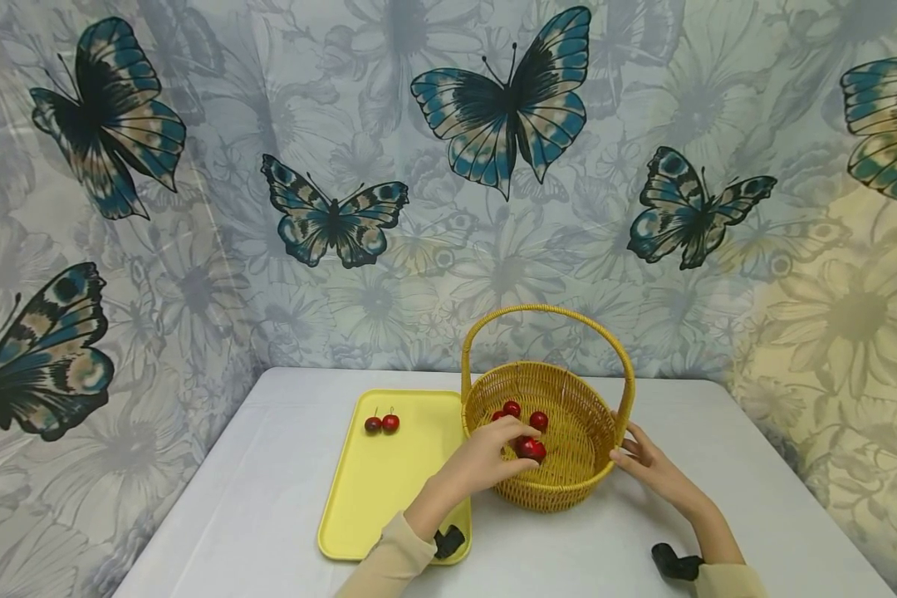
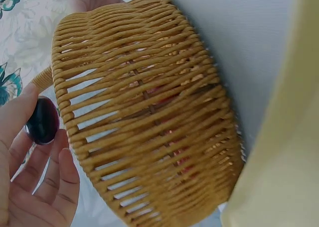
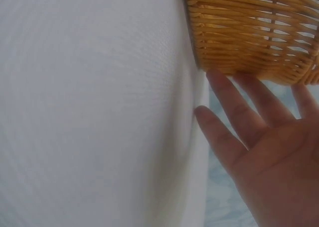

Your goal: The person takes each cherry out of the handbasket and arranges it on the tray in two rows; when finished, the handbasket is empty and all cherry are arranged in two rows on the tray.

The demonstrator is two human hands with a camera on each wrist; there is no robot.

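My left hand (image 1: 486, 457) pinches a dark red cherry (image 1: 534, 450) between thumb and fingers, over the near left part of the wicker basket (image 1: 546, 498). In the left wrist view that cherry (image 2: 43, 120) appears just outside the rim. Other red cherries (image 1: 538, 420) lie inside the basket, some partly hidden behind my fingers. At the basket's right side, my right hand (image 1: 658, 473) touches the rim and wall near the handle's foot. Its fingers (image 3: 232, 105) look mostly straight against the weave in the right wrist view; the thumb is out of sight there.
A yellow tray (image 1: 389, 490) lies left of the basket, with two stemmed cherries (image 1: 382, 423) at its far left. The basket's tall arched handle (image 1: 546, 308) rises above it. A white-covered table (image 1: 269, 465) carries everything, and a butterfly-print cloth (image 1: 448, 324) hangs behind.
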